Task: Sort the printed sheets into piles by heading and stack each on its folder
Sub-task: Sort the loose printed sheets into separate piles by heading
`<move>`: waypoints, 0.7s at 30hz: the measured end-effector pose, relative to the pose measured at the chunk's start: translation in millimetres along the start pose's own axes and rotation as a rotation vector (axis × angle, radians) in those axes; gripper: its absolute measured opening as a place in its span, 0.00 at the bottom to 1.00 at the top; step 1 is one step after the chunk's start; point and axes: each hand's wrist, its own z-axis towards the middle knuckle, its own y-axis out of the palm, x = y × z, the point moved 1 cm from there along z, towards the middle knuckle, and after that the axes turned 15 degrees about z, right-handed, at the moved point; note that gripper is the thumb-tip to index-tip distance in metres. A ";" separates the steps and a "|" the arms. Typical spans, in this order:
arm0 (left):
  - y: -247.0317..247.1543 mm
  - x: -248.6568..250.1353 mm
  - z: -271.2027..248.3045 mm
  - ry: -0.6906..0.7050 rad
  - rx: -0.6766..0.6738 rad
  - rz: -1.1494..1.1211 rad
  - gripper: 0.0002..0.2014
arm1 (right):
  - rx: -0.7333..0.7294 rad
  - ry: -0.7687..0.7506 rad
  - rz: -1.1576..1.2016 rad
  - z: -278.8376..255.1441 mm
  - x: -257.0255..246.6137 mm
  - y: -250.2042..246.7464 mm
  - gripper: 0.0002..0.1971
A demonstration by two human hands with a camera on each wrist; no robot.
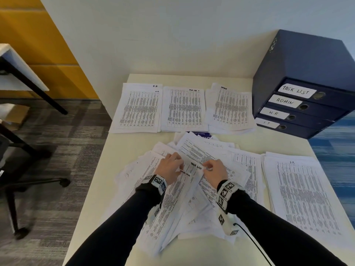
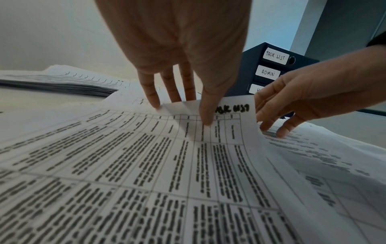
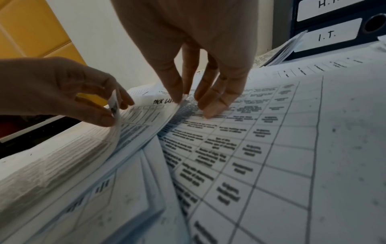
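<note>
Here, the head view: three sorted piles lie along the far edge of the counter (image 1: 134, 146), headed HR (image 1: 137, 108), TASK LIST (image 1: 184, 109) and ADMIN (image 1: 230, 107); a fourth pile (image 1: 299, 194) sits at the near right, its heading too faint to read, possibly I.T. The folders (image 1: 299, 104) remain stacked at the far right, so no pile appears to rest on its own folder yet. A loose heap (image 1: 172, 208) remains unsorted at centre, roughly half the job by this judgement. Both hands meet on a sheet (image 1: 194, 170) headed TASK LIST atop the heap.

Left wrist view: the left hand (image 2: 179, 69) pinches the sheet's (image 2: 188, 148) top edge, thumb above, fingers behind.

Right wrist view: the right hand (image 3: 198, 66) nips the sheet's (image 3: 163, 104) corner between thumb and forefinger, other fingers resting on the heap (image 3: 271, 148).
</note>
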 end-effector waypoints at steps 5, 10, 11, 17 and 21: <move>-2.6 9.2 8.0 0.040 -0.031 0.028 0.05 | 0.014 -0.019 0.024 -3.5 1.9 1.9 0.07; -1.4 12.9 12.4 0.060 -0.092 0.052 0.05 | -0.008 0.089 0.010 -0.9 5.3 3.5 0.10; -1.0 13.7 13.2 0.064 -0.113 0.061 0.05 | -0.024 0.100 0.004 -0.1 4.7 3.1 0.10; -2.0 16.0 15.9 0.092 -0.149 0.111 0.09 | -0.022 0.089 0.093 -0.5 0.6 1.6 0.08; -2.2 15.6 14.5 0.120 -0.117 0.102 0.12 | 0.010 -0.006 0.144 -8.2 2.1 0.7 0.09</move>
